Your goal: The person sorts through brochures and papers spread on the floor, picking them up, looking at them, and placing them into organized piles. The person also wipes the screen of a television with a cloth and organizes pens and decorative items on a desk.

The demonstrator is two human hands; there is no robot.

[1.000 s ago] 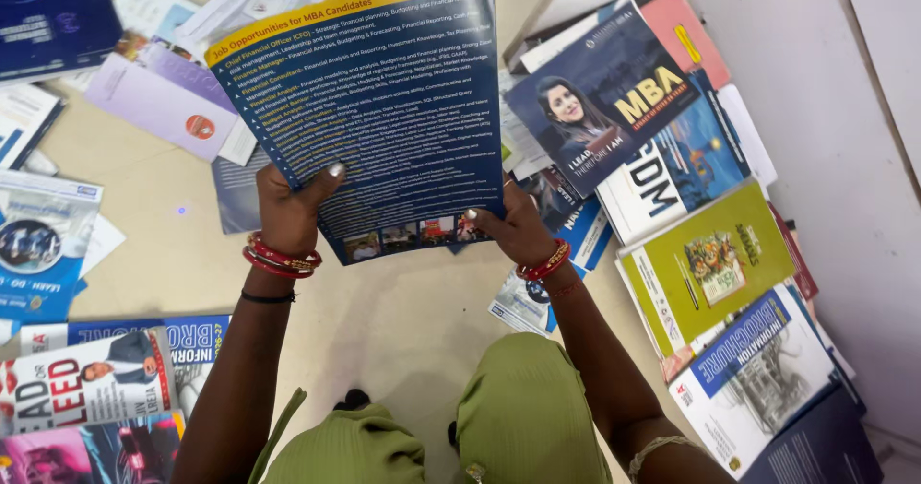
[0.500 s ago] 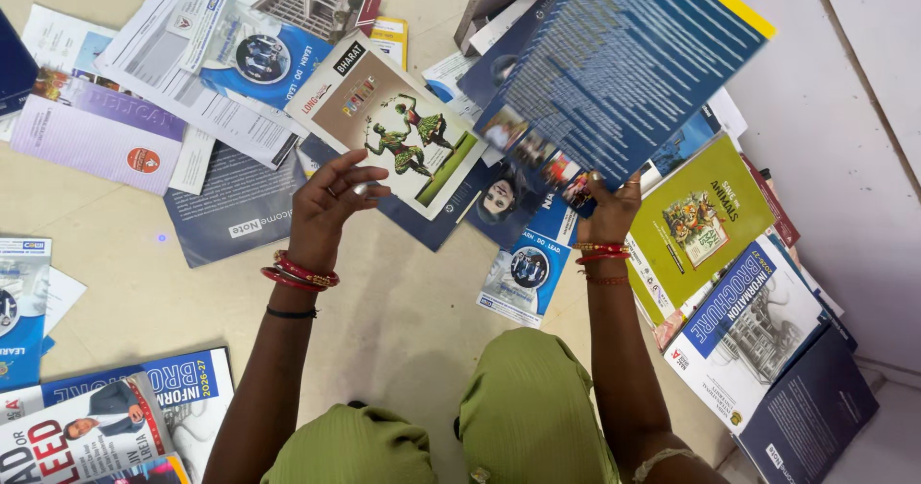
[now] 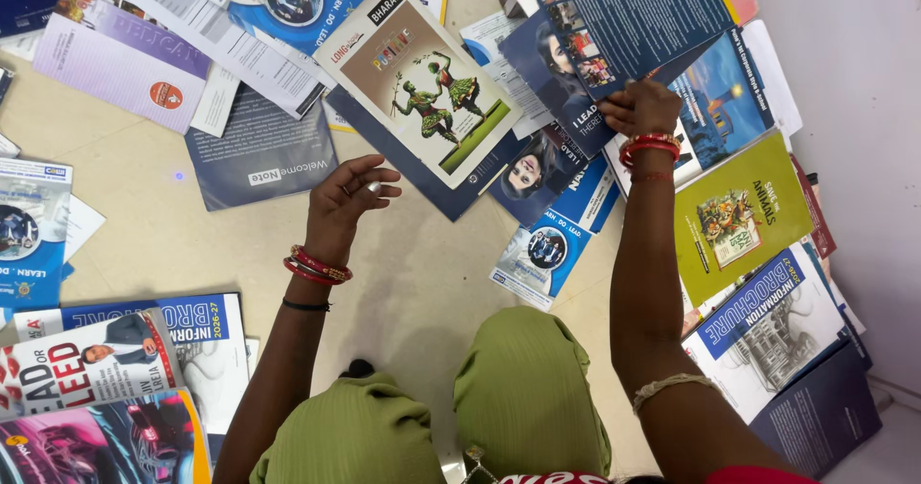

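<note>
Here, label by label, outward from the fingers:

Right fingers [image 3: 628, 100]: curled shut on the lower corner of the dark blue brochure [image 3: 638, 14], upper right of centre in the frame.
Right hand [image 3: 641, 108]: knuckles toward the camera, red bangles at the wrist, forearm running straight up from the lower right.
Left fingers [image 3: 369, 179]: spread and loosely bent, gripping nothing, tips just at the lower edge of the dancer booklet [image 3: 422, 81].
Left hand [image 3: 343, 206]: left of centre, above bare floor [image 3: 413, 283].
Dark blue brochure: up and right of the right fingers, long axis tilted toward the top of the frame, lying over the brochure stack [image 3: 739, 215] along the right side.
Dancer booklet: up and right of the left fingers, long axis running diagonally from upper left to lower right.
Nearer hand: right for the dark blue brochure; left for the dancer booklet.
Grey folder [image 3: 259, 153]: just left of the left hand, partly under other sheets.
Green animal book [image 3: 739, 215]: right of the right forearm, on the stack.
Lower left of the frame: more magazines [image 3: 96, 378] overlapping on the floor.
Bottom centre: green-clad knees [image 3: 528, 398].
</note>
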